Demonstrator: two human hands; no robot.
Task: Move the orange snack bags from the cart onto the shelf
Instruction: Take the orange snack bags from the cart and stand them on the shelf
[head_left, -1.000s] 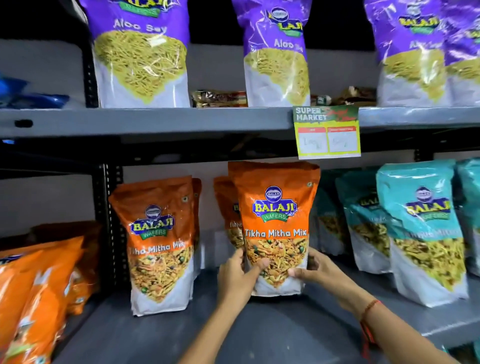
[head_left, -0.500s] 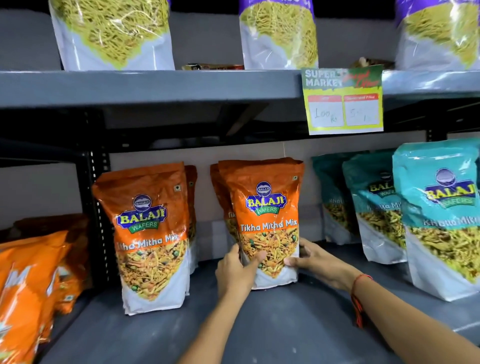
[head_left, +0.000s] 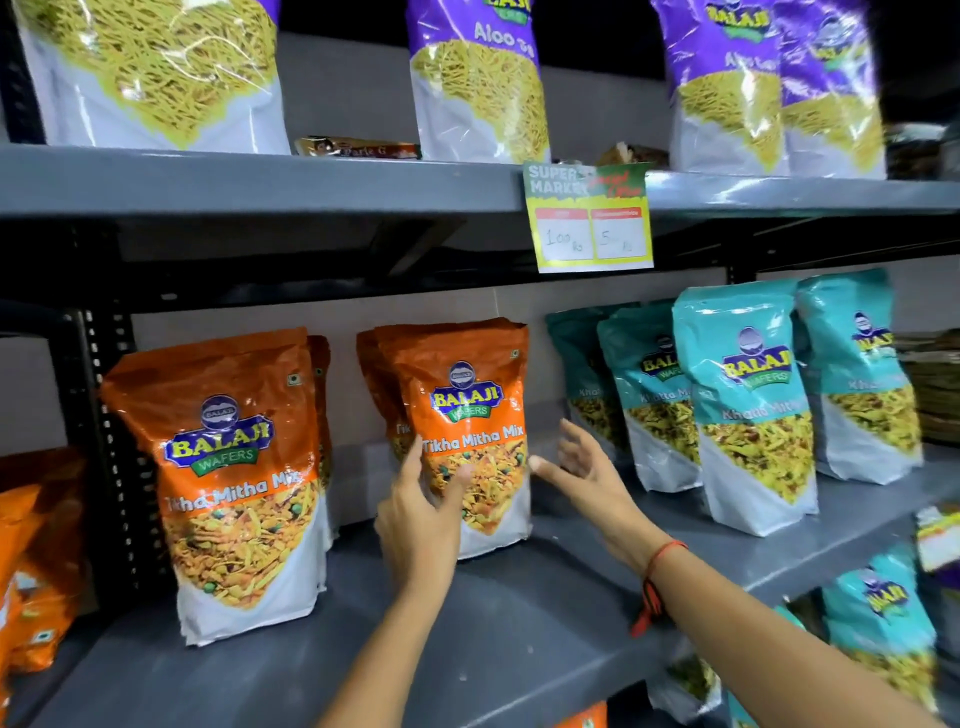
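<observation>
An orange Tikha Mitha Mix bag stands upright on the grey middle shelf, with another orange bag close behind it. My left hand rests on the bag's lower left front, thumb across the clear window. My right hand hovers just right of the bag, fingers spread, off the bag. A second pair of orange bags stands further left on the same shelf. The cart is out of view.
Teal snack bags line the shelf to the right. Purple Aloo Sev bags fill the upper shelf, with a price tag hanging from its edge. More orange bags sit in the left bay, beyond a black upright post.
My right hand has let go of the orange bag and drawn away to the right, fingers spread. The bag now stands on the shelf. The view has shifted left and closer.
</observation>
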